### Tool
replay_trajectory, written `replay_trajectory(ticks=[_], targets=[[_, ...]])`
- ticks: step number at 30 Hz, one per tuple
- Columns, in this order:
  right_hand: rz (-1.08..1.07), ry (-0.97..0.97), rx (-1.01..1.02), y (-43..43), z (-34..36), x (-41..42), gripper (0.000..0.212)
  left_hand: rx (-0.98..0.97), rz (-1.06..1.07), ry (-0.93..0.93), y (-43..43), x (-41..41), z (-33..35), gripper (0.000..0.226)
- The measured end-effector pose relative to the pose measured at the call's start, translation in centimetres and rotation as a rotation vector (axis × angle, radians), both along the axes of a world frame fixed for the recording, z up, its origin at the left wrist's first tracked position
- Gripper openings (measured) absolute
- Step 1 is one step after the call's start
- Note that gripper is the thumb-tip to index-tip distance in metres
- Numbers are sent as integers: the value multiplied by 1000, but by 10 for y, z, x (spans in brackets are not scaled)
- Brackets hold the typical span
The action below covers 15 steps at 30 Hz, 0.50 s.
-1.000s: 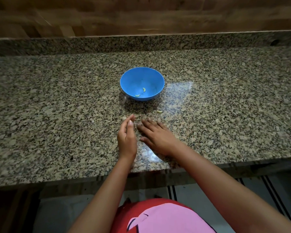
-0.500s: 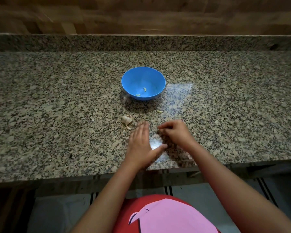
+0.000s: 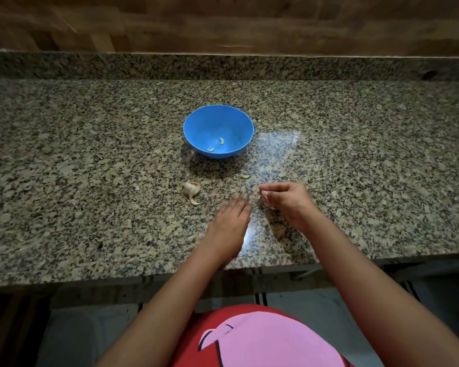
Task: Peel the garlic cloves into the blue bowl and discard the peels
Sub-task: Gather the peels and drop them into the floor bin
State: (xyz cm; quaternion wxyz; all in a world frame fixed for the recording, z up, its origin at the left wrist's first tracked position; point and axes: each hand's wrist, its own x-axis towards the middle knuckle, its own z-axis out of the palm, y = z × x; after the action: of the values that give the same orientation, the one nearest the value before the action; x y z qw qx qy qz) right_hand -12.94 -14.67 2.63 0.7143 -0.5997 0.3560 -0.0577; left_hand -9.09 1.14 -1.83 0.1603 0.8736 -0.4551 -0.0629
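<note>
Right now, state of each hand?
Left hand: open, flat over the counter, holding nothing.
Right hand: closed in a pinch; cannot tell what, if anything, it holds.

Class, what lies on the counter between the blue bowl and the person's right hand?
In the head view, one small pale clove lies on the counter between the bowl and the right hand, touching neither.

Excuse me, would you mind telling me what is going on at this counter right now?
A person is working on garlic at the granite counter. Two peeled cloves lie in the blue bowl, and a third clove sits on the counter before it. A skin-covered garlic piece lies further left. The left hand is flat and open; the right hand pinches its fingertips together, on what is too small to tell.
</note>
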Motion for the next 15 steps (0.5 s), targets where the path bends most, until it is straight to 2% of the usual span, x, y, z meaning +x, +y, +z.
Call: replay_trajectory(ticks=[2, 4, 10, 13, 15], targets=[[31, 1, 16, 1, 0, 0, 15, -83, -8, -54, 7, -6, 2, 61], [52, 16, 15, 0, -1, 0, 15, -141, 25, -99, 11, -11, 3, 57], [99, 26, 55, 5, 1, 3, 14, -175, 206, -7, 9, -18, 8, 22], [142, 10, 98, 15, 8, 5, 15, -298, 388, 135, 6, -16, 15, 19], [177, -23, 131, 26, 14, 7, 14, -460, 598, 345, 13, -15, 27, 18]])
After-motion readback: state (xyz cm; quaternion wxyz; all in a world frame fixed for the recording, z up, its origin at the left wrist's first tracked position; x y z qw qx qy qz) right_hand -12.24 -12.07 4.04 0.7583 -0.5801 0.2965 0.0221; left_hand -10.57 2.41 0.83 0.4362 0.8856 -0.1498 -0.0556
